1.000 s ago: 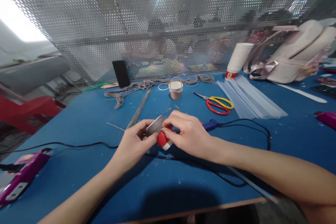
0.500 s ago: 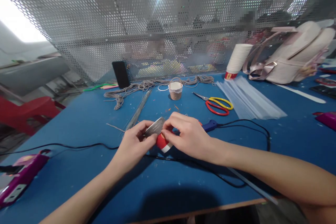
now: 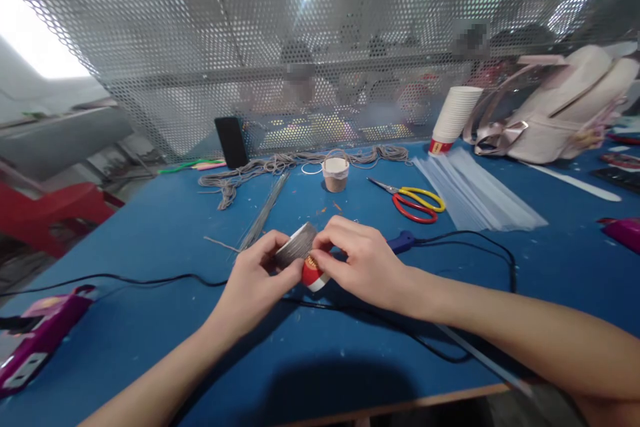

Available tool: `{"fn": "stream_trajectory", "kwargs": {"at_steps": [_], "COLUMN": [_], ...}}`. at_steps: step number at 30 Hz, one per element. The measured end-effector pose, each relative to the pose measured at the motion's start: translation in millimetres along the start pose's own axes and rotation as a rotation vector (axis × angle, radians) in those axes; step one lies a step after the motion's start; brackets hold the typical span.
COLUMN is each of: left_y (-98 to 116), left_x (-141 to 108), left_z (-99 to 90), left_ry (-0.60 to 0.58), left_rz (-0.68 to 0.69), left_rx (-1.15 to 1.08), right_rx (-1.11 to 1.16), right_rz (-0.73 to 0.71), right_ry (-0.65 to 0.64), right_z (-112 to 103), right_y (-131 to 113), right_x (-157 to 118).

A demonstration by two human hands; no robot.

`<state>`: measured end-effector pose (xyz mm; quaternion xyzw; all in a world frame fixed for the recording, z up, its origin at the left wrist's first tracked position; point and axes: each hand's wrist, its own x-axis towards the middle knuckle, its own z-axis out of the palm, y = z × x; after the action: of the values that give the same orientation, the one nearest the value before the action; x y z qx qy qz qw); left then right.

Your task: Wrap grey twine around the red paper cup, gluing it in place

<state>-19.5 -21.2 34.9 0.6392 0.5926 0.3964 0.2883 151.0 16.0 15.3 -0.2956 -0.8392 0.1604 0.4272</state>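
Overseeing the flat blue surface [image 3: 150, 233] remotely, I have the left hand [image 3: 259, 275] curled, seemingly for steadiness, round a red-and-white paper cup [image 3: 314, 275] between near and far edges, the right hand [image 3: 364, 257] pinched closed at its grey cord winding [image 3: 299, 247], hold unclear.

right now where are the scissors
In the head view, the scissors lie right of centre on the blue table, between the small brown-and-white pot and the translucent strips, beyond the right hand.
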Motion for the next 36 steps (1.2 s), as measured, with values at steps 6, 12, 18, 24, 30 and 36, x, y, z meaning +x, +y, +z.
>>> {"fn": "stream_trajectory", "kwargs": {"at_steps": [6, 12, 18, 24, 30, 36], "left_y": [1.7, -0.1, -4.2, -4.3, -4.1, -5.3], "left_x": [-1.2, -1.4, -1.5, -2.8, -2.4, -2.1], "left_z": [1.1, 1.4, 0.0, 1.6, 1.2, 0.3], "left_ry": [-0.001, 0.001, 0.022, 0.034, 0.029, 0.029], "left_rz": [0.003, -0.002, 0.030, 0.056, 0.055, 0.076], "left_rx": [-0.003, 0.002, 0.044, 0.086, 0.099, 0.086], "right_rx": [0.008, 0.008, 0.019, 0.009, -0.003, 0.022], "right_rz": [-0.009, -0.017, -0.021, -0.021, -0.020, -0.013], "right_ry": [-0.003, -0.002, 0.001, -0.001, 0.002, -0.003], "right_z": [0.9, -0.5, -1.7, -1.0, -1.3, -2.5], "right_y": [1.0, 0.1, 0.3, 0.6, 0.7, 0.8], "right_x": [-0.9, -0.4, -1.2, -0.8, -0.5, -0.3]}}
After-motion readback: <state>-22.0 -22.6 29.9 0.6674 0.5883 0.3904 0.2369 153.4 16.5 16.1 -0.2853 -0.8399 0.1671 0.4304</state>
